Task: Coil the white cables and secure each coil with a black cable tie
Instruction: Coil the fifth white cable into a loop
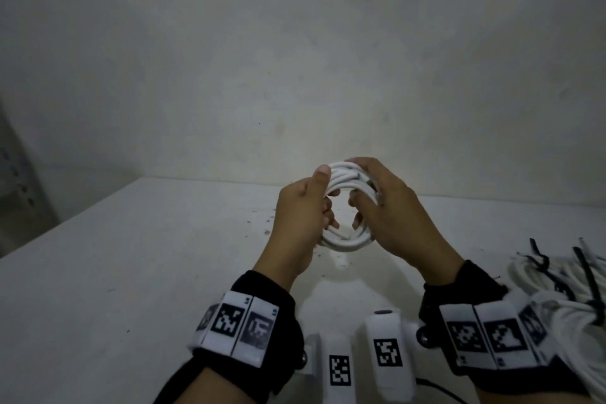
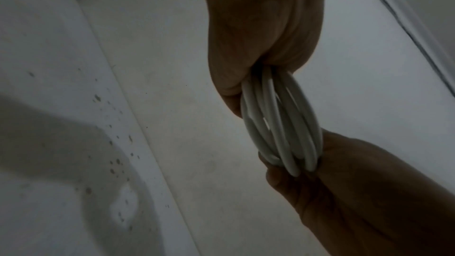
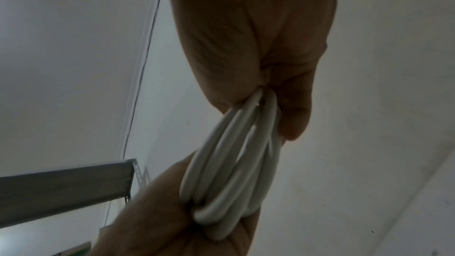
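Observation:
A white cable coil (image 1: 344,241) of several loops is held up above the table (image 1: 131,272), near its middle. My left hand (image 1: 323,203) grips the coil's left side, thumb on top and fingers curled through the loop. My right hand (image 1: 370,193) grips the right side, its fingers curled into the opening. In the left wrist view the coil (image 2: 278,124) runs from my left hand (image 2: 258,36) to my right hand (image 2: 344,182). In the right wrist view the coil (image 3: 234,163) spans my right hand (image 3: 246,36) and left hand (image 3: 172,211). I see no tie on it.
A pile of coiled white cables (image 1: 537,272) with black ties (image 1: 587,269) lies at the table's right edge. Two white marker-tagged devices (image 1: 387,354) sit at the near edge between my wrists. A wall stands behind; a metal shelf (image 3: 61,188) is to the left.

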